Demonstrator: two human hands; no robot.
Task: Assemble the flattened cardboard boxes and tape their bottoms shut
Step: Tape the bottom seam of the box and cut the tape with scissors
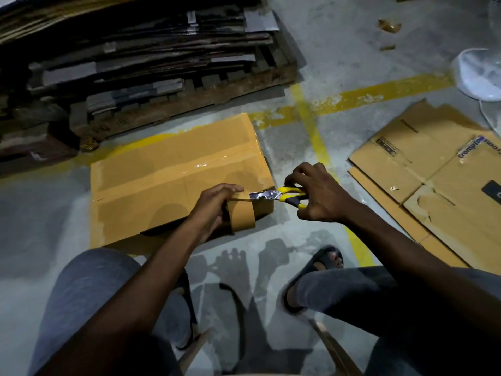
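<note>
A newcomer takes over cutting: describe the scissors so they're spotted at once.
Find the taped cardboard box on the grey floor. At its near right corner the right hand grips the scissors. Only they have yellow-and-black handles and shiny blades, pointing at the brown tape roll in the left hand.

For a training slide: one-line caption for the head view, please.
Left hand holds the tape roll at a corner of the box while the right hand sets yellow-handled scissors to the tape.
</note>
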